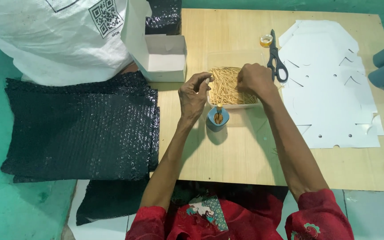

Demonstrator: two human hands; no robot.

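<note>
**A:** In the head view, what is held, and by which hand?

**B:** The left hand (195, 95) is closed in a pinch, thumb against fingertips, at the left edge of the clear tray (234, 60). A few toothpicks seem to be gripped there, though the view is too small for that to be certain. The right hand (255, 80) is laid knuckles-up over the heap of toothpicks (226, 85), fingers curled down into it; whether anything is gripped beneath cannot be told.

**A:** And where is the small blue cup (218, 118)?

**B:** It is set on the wooden board (227, 155), just near of the tray, between the two wrists. Some toothpicks are already stood inside it.

**A:** How is the gathering best done?

**B:** In my judgement, a small bundle should be drawn out with the sticks kept parallel, so that they are dropped into the cup end first and not crosswise. The heap is better steadied by the right hand while the pinch is lifted clear, so that none are flicked over the tray's low wall. The cup looks light and narrow, so it should not be knocked by the wrist.

**A:** What else is laid about?

**B:** Black scissors (277, 60) and a tape roll (266, 41) are seen to the right of the tray, beside white die-cut card sheets (330, 89). An open white box (165, 58) is placed far left, and black bubble wrap sheets (85, 129) are stacked left of the board.
</note>
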